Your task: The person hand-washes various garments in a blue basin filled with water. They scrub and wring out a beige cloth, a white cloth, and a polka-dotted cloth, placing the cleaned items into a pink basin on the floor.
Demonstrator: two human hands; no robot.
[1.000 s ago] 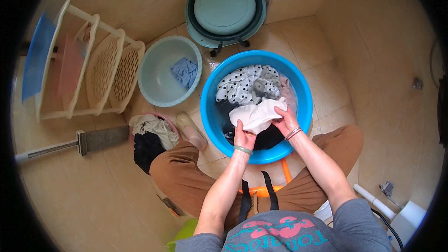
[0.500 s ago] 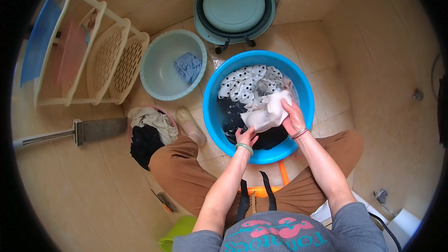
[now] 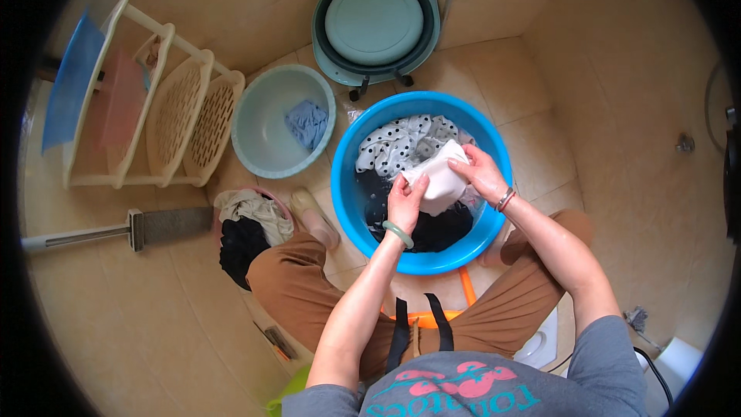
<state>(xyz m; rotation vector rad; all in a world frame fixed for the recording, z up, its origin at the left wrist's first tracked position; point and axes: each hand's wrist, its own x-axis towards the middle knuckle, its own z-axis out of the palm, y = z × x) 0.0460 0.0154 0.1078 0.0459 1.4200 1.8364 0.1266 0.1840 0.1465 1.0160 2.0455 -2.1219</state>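
Observation:
A wet pale pink cloth [image 3: 440, 187] is stretched between my two hands over the blue basin [image 3: 503, 156]. My left hand [image 3: 407, 202], with a green bangle at the wrist, pinches its left edge. At the upper right corner, my right hand [image 3: 480, 174] grips it between thumb and fingers. Under and behind the cloth lie a white garment with black dots [image 3: 397, 144] and a dark garment [image 3: 444, 230], both in the basin. The cloth's exact kind cannot be made out.
A pale green basin [image 3: 248, 147] holding a blue cloth [image 3: 307, 124] stands left. Beyond the blue basin, a folded teal tub [image 3: 374, 22] leans by the wall. Left are a cream rack [image 3: 174, 120], a mop [image 3: 166, 228] and a pink basin [image 3: 284, 205] with white and black clothes.
My left hand has come up from beside the cloth and taken hold of its left edge. The cloth is now spread flatter between both hands, a little lower in view.

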